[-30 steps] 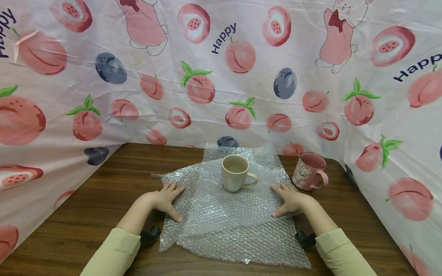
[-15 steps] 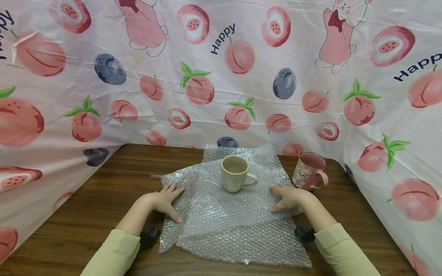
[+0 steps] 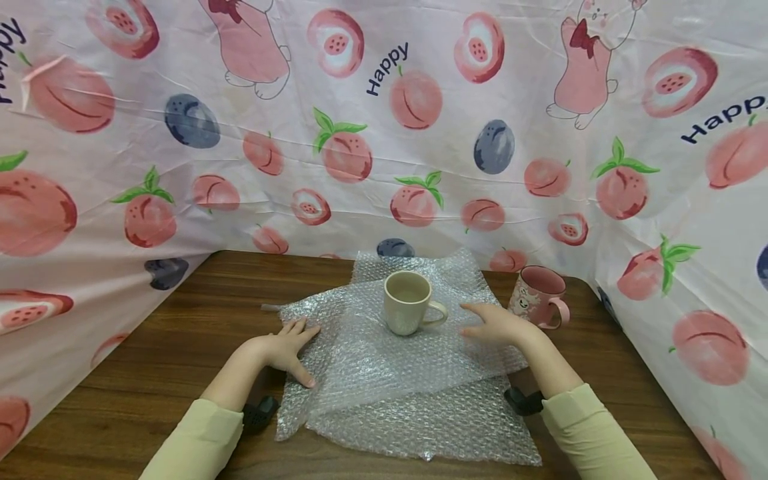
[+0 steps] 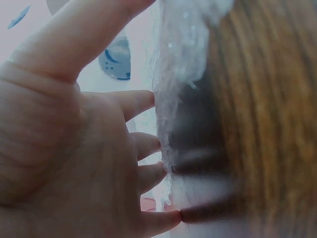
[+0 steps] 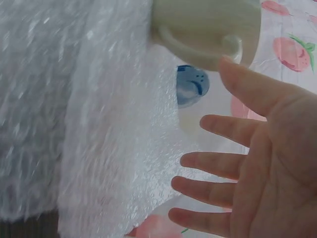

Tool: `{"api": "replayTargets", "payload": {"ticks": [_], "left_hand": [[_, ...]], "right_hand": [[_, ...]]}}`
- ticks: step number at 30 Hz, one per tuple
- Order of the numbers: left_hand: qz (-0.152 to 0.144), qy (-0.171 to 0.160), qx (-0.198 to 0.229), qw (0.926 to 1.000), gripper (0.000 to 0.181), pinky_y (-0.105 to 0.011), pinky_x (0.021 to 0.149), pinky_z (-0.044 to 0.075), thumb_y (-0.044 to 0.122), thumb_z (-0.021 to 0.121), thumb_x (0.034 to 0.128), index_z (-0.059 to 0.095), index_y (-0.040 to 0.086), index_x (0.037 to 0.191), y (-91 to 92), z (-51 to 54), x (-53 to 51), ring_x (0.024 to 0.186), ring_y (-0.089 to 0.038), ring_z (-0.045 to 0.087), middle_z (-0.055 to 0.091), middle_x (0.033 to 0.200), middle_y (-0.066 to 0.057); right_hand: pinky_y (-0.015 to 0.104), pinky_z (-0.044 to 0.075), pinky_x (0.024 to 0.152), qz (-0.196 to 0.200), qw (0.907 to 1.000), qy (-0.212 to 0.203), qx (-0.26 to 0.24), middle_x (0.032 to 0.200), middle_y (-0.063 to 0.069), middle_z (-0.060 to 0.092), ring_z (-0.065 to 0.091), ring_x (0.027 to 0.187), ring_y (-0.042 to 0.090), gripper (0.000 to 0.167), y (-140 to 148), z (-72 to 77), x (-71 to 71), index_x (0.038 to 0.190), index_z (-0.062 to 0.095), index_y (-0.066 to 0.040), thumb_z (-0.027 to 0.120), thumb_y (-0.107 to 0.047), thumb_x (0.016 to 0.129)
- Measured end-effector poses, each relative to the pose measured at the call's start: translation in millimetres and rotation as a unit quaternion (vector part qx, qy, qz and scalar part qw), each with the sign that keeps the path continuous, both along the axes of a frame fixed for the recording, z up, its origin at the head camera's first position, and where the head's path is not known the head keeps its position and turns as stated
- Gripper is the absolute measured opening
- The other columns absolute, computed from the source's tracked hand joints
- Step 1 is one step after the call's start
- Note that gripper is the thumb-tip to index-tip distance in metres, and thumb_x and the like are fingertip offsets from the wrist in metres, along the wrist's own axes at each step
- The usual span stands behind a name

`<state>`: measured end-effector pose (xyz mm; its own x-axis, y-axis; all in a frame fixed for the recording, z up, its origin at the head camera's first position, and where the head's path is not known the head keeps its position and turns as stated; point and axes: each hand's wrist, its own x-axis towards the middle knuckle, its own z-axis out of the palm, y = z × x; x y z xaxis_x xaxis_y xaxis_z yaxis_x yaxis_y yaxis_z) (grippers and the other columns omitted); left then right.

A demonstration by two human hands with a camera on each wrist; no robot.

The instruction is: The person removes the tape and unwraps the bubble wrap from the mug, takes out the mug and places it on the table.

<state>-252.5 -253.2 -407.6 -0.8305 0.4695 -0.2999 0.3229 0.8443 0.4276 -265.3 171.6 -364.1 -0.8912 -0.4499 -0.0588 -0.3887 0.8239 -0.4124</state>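
A cream mug stands upright on layered bubble wrap, its handle toward the right. My left hand rests spread on the wrap's left edge; in the left wrist view its fingertips touch the sheet's edge. Raised above the wrap, my right hand lies between the cream mug and a pink mug. In the right wrist view the right hand's fingers are straight and apart, holding nothing, with the cream mug's handle close beyond the thumb.
The pink mug with a white flower pattern stands at the back right, just beyond my right hand. The brown wooden table is bounded at the back and sides by a peach-print cloth.
My right hand has lifted off the bubble wrap and shifted slightly left, toward the cream mug. The left hand and both mugs have stayed in place.
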Motion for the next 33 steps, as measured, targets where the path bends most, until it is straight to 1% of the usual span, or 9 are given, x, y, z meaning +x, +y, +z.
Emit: {"api": "replayTargets", "payload": {"ticks": [4,10,15,18,22,25,27,31,33], "left_hand": [[0.0,0.002,-0.001,1.0,0.112,-0.075,0.098,0.008,0.042,0.084,0.0708,0.019,-0.002,0.151,0.0,0.2,0.3,0.137,-0.052,-0.004,-0.002,0.152,-0.035],[0.001,0.0,0.001,1.0,0.112,-0.074,0.098,0.007,0.042,0.084,0.0709,0.019,-0.002,0.151,-0.2,-0.3,0.4,0.138,-0.052,-0.005,-0.002,0.152,-0.035],[0.003,-0.002,0.002,1.0,0.112,-0.074,0.098,0.007,0.041,0.084,0.0707,0.019,-0.001,0.151,-0.1,-0.6,0.5,0.138,-0.051,-0.006,-0.003,0.152,-0.035],[0.003,-0.003,0.002,1.0,0.112,-0.074,0.099,0.007,0.043,0.084,0.0706,0.019,-0.001,0.151,0.1,-1.7,-0.5,0.138,-0.051,-0.005,-0.003,0.152,-0.034],[0.003,-0.005,0.0,1.0,0.113,-0.074,0.099,0.008,0.045,0.083,0.0704,0.018,0.0,0.152,-0.3,-3.8,-2.6,0.138,-0.05,-0.005,-0.003,0.153,-0.033],[0.004,-0.007,0.001,1.0,0.114,-0.074,0.099,0.007,0.046,0.083,0.0703,0.018,0.0,0.152,-0.6,-4.8,-3.7,0.138,-0.05,-0.005,-0.003,0.153,-0.033],[0.004,-0.008,0.003,1.0,0.114,-0.074,0.099,0.007,0.045,0.083,0.0703,0.018,0.0,0.152,-0.7,-4.8,-4.0,0.138,-0.05,-0.005,-0.003,0.153,-0.033],[0.004,-0.008,0.005,0.9999,0.113,-0.074,0.099,0.007,0.044,0.083,0.0706,0.018,0.0,0.152,-0.5,-4.3,-3.5,0.138,-0.05,-0.005,-0.003,0.152,-0.034],[0.003,-0.007,0.005,1.0,0.113,-0.074,0.099,0.007,0.043,0.084,0.0708,0.018,-0.001,0.152,-0.6,-4.0,-2.9,0.138,-0.051,-0.005,-0.003,0.152,-0.034]], "right_hand": [[0.057,0.031,0.102,-0.003,0.9994,0.025,-0.023,0.141,0.026,0.043,0.037,0.13,0.044,0.059,-5,1.9,-0.5,0.142,0.043,0.001,0.057,-0.035,0.097],[0.058,0.033,0.101,-0.01,0.9958,0.047,-0.078,0.14,0.024,0.045,0.04,0.128,0.044,0.049,-16,0.7,-0.7,0.139,0.048,-0.001,0.05,-0.032,0.101],[0.057,0.04,0.095,-0.033,0.9886,0.064,-0.132,0.136,0.02,0.051,0.047,0.123,0.042,0.042,-27,-2.3,-0.3,0.136,0.053,-0.005,0.047,-0.03,0.102],[0.056,0.043,0.091,-0.051,0.9829,0.083,-0.156,0.131,0.018,0.055,0.051,0.118,0.041,0.039,-33,-4.1,-0.4,0.132,0.057,-0.005,0.048,-0.028,0.102],[0.053,0.047,0.087,-0.065,0.9757,0.101,-0.184,0.126,0.018,0.06,0.056,0.112,0.04,0.035,-38,-8.3,-1.2,0.127,0.061,-0.003,0.049,-0.024,0.102],[0.051,0.048,0.085,-0.066,0.9732,0.105,-0.194,0.124,0.019,0.06,0.059,0.108,0.039,0.035,-39,-12.3,-2.5,0.125,0.061,0.0,0.049,-0.023,0.102],[0.051,0.048,0.085,-0.066,0.9727,0.098,-0.199,0.124,0.02,0.06,0.059,0.107,0.038,0.036,-39,-15.5,-3.3,0.126,0.06,0.001,0.048,-0.023,0.102],[0.052,0.047,0.085,-0.077,0.9717,0.083,-0.208,0.124,0.02,0.06,0.058,0.108,0.037,0.038,-40,-21.8,-3.8,0.127,0.06,0.001,0.047,-0.025,0.103],[0.052,0.047,0.086,-0.077,0.9705,0.081,-0.213,0.123,0.02,0.061,0.058,0.109,0.037,0.037,-41,-24.7,-3.6,0.127,0.06,0.001,0.047,-0.024,0.103]]}}
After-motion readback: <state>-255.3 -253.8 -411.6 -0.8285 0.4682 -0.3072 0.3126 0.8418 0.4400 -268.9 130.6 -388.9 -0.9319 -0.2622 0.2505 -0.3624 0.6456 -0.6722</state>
